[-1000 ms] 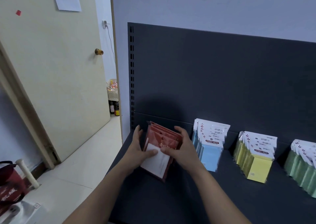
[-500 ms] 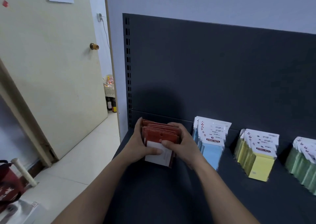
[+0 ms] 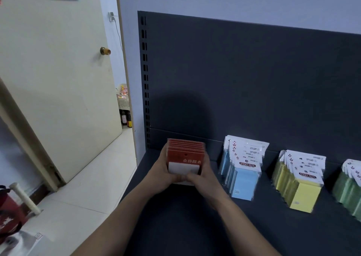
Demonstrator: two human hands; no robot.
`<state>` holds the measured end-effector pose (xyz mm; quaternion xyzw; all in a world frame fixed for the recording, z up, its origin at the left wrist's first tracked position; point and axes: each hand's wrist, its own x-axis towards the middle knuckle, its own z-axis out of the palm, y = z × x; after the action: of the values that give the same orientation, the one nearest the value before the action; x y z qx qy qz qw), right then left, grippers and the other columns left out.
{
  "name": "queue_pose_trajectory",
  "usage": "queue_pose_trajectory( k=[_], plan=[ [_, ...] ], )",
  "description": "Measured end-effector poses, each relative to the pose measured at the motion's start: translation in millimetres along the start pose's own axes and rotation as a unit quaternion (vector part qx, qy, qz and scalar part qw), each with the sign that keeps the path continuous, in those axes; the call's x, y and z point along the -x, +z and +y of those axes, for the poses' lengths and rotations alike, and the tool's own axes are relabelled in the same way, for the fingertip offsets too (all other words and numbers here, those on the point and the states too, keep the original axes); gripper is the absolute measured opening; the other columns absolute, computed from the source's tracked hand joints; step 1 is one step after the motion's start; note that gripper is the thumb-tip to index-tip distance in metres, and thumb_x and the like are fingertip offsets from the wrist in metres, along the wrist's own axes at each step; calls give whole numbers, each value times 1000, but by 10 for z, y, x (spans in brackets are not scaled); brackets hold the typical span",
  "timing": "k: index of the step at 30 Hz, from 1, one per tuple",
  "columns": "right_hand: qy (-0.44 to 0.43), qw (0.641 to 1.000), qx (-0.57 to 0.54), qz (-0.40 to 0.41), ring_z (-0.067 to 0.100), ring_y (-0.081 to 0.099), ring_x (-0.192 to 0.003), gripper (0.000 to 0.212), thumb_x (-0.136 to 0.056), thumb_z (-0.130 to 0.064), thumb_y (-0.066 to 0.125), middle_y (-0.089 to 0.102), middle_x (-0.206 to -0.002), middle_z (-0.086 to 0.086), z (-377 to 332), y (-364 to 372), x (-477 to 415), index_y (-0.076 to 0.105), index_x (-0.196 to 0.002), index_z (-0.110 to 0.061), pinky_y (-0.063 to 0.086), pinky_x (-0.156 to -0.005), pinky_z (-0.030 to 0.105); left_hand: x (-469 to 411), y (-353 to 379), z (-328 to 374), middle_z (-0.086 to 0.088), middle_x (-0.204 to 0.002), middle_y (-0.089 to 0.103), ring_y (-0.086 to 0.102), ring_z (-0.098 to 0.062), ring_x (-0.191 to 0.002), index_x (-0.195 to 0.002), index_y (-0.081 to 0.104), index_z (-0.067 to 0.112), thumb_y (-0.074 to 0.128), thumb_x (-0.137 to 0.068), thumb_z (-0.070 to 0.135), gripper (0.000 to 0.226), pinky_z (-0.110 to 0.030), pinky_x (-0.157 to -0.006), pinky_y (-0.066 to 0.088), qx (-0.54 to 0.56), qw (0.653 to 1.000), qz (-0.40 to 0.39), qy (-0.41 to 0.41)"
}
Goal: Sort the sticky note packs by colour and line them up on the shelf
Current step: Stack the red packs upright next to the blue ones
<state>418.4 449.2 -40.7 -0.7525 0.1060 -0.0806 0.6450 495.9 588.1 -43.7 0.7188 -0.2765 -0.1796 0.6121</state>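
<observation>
Red packs (image 3: 185,154): a bundle of red-carded sticky note packs, squared into one tight block, is held at the left end of the dark shelf (image 3: 185,226), close to the back panel (image 3: 234,80). The hands hide whether its lower edge rests on the shelf.
Left hand (image 3: 162,169): fingers are curled round the block's left side, with the thumb laid across the lower front.
Right hand (image 3: 205,175): it mirrors that hold on the right side. The two thumbs meet at the front, so the block is squeezed between both palms.
Row so far: blue packs (image 3: 242,169), yellow packs (image 3: 298,181) and green packs (image 3: 349,189) lean in separate groups to the right, each apart from its neighbour. The frame edge cuts off the green group.
Step in hand: judged to be placing the red group as the leftmost colour in the line.
Next move: it likely calls for seating the block on the shelf, tipped back like the other groups and just beside the blue one. Both hands would then ease off together.
Risk: the wrappers look slick, so the packs could splay or slide forward once the squeeze ends.
Beyond the shelf: an open door (image 3: 58,80) and pale floor tiles lie to the left.
</observation>
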Motion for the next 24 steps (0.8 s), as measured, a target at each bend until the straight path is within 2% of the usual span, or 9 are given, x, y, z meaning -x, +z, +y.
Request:
queue_pose_trajectory(
  k=[3, 5, 7, 9, 11, 15, 19, 24],
  plan=[
    [-6, 1000, 25, 14, -8, 59, -102, 85, -80, 13, 58, 57, -123, -7, 56, 0, -32, 20, -139, -36, 47, -79, 8, -35, -65, -39, 12, -117, 59, 58, 8, -105, -135, 30, 32, 83, -66, 3, 92, -12, -83, 49, -33, 999, -18, -20],
    [-2, 998, 60, 7, -9, 53, -110, 81, -82, 7, 63, 54, -127, -9, 109, -7, -34, 22, -135, -37, 44, -83, 5, -34, -112, -85, 16, -116, 58, 56, 9, -104, -131, 31, 36, 81, -71, 7, 84, -19, -95, 47, -76, 995, -47, -41],
    [-7, 995, 102, 2, -11, 49, -115, 79, -83, 1, 68, 53, -127, -17, 134, -17, -36, 24, -134, -41, 43, -92, 7, -51, -147, -119, 21, -114, 57, 53, 10, -105, -126, 35, 38, 80, -74, 13, 73, -23, -101, 43, -113, 991, -49, -47],
    [-17, 990, 136, 18, -14, 49, -114, 73, -83, -3, 69, 54, -122, -23, 142, -37, -70, 32, -126, -48, 42, -95, 8, -104, -165, -139, 20, -111, 60, 55, 6, -105, -117, 42, 43, 81, -72, 18, 64, -23, -98, 44, -127, 991, -24, -46],
    [-24, 985, 162, 46, -14, 53, -107, 65, -82, -7, 72, 58, -116, -24, 110, -49, -121, 38, -117, -51, 44, -90, 7, -167, -181, -124, 19, -108, 63, 57, 4, -104, -110, 46, 46, 83, -69, 22, 60, -19, -92, 45, -135, 990, -4, -40],
    [-22, 979, 191, 66, -2, 57, -104, 57, -80, -16, 74, 62, -116, -14, 52, -31, -235, 48, -128, -33, 41, -77, 4, -278, -224, -127, 18, -108, 64, 58, 1, -101, -123, 49, 37, 83, -69, 27, 65, -11, -80, 42, -165, 985, 26, -41],
    [-5, 972, 224, 78, 7, 59, -105, 48, -83, -16, 70, 65, -118, -6, 8, -18, -304, 53, -127, -22, 41, -81, 15, -343, -269, -142, 12, -118, 63, 57, -5, -104, -131, 51, 27, 76, -77, 29, 59, -20, -88, 44, -192, 979, 45, -55],
    [11, 966, 249, 68, 10, 59, -111, 44, -87, -23, 67, 64, -121, -7, 36, -27, -341, 53, -128, -25, 43, -85, 19, -377, -294, -157, 8, -123, 61, 57, -9, -110, -129, 52, 26, 72, -81, 34, 53, -27, -93, 46, -220, 973, 24, -60]
  ],
)
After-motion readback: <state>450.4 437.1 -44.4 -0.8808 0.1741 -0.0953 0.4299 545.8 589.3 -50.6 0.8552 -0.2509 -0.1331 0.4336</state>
